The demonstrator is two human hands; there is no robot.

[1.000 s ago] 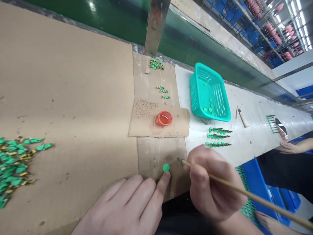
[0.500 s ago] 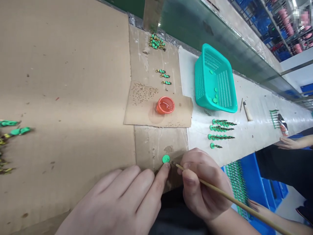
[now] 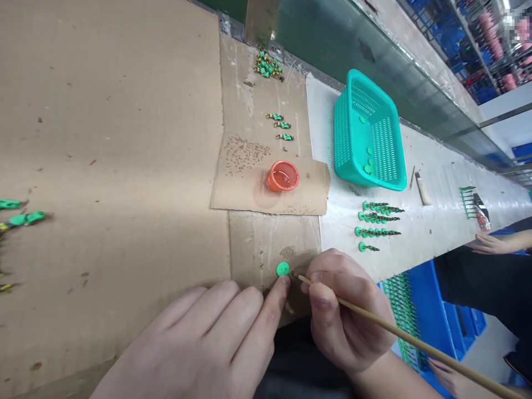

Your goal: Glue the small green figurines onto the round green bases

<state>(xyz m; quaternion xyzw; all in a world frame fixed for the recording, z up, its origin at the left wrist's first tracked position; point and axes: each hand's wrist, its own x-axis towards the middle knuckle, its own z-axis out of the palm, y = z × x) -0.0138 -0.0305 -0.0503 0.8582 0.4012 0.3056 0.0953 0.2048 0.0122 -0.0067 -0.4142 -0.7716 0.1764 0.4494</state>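
A small round green disc (image 3: 282, 269) with tiny dark marks lies flat on the cardboard in front of me. My left hand (image 3: 208, 338) rests palm down, its index fingertip touching the disc's near edge while the other fingers lie loosely bent. Pinched between the thumb and fingers of my right hand (image 3: 349, 310) is a thin paintbrush (image 3: 374, 322) with a pale wooden handle. Its dark tip points at the disc, just right of it. Beyond the disc, an orange-red cup (image 3: 282, 176) of liquid stands on a loose cardboard piece (image 3: 310, 191).
A teal basket (image 3: 341, 133) holds several green discs. Rows of disc-based green-and-dark pieces (image 3: 378, 218) stand right of the cup. Small green-and-yellow figures (image 3: 268, 65) are heaped at the back; others lie far left. A tube (image 3: 423, 188) lies rightward. Another person's hand (image 3: 488, 244) is at far right.
The brush tip has shifted very slightly and sits a little apart from the disc. My left hand keeps its place. The view has moved a little; another person's lower hand at the right has moved down.
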